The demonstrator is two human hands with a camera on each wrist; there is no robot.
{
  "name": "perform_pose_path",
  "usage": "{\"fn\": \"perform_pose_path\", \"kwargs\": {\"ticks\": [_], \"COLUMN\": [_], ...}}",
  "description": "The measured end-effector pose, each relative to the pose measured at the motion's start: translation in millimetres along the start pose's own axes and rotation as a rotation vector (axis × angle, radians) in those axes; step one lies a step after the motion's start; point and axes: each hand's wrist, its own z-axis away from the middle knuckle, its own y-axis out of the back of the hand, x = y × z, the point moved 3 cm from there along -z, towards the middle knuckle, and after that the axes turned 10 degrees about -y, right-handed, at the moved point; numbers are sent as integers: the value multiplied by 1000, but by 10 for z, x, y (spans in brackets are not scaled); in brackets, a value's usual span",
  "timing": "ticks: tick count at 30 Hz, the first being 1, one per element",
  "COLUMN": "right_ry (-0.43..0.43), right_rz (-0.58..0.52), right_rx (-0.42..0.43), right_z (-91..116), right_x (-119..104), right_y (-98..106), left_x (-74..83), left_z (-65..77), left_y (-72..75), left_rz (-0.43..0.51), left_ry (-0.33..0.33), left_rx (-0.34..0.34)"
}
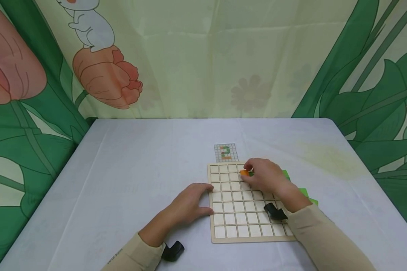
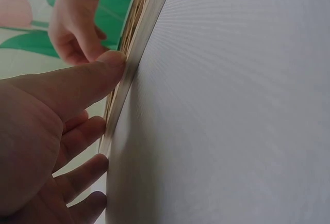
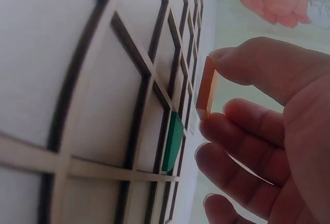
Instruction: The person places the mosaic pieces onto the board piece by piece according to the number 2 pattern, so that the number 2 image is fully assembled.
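A wooden grid board [image 1: 252,239] with square cells lies on the table. My right hand [image 1: 266,175] is over its far part and pinches an orange tile [image 3: 207,87] between thumb and index finger, raised off the grid in the right wrist view. A green piece [image 3: 174,144] with a curved edge sits in a cell close by. At the board's left edge, my left hand [image 1: 190,203] rests its thumb and fingertips against the frame; in the left wrist view the fingers [image 2: 82,177] are spread along that edge.
A small gridded card [image 1: 225,152] with an orange and green pattern lies just beyond the board. Several bright green pieces [image 1: 303,192] show at the board's right side, partly hidden by the right arm. A white cloth covers the table [image 1: 139,162]; a printed curtain [image 1: 203,67] hangs behind.
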Motion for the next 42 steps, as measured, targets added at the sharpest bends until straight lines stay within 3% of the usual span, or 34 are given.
{"fn": "perform_pose_path", "kwargs": {"ticks": [22,35,42], "right_ry": [-3,2,12], "right_rz": [69,104,70], "right_rx": [-3,7,-4], "right_z": [-25,-1,32], "right_x": [-9,-33,-12], "right_y": [-104,-74,-36], "left_x": [10,23,27], "left_z": [3,11,18], "left_y": [6,8,8], "left_rz": [-11,-4,-8], "left_ry": [20,0,8], "left_rx": [-8,3,4]}}
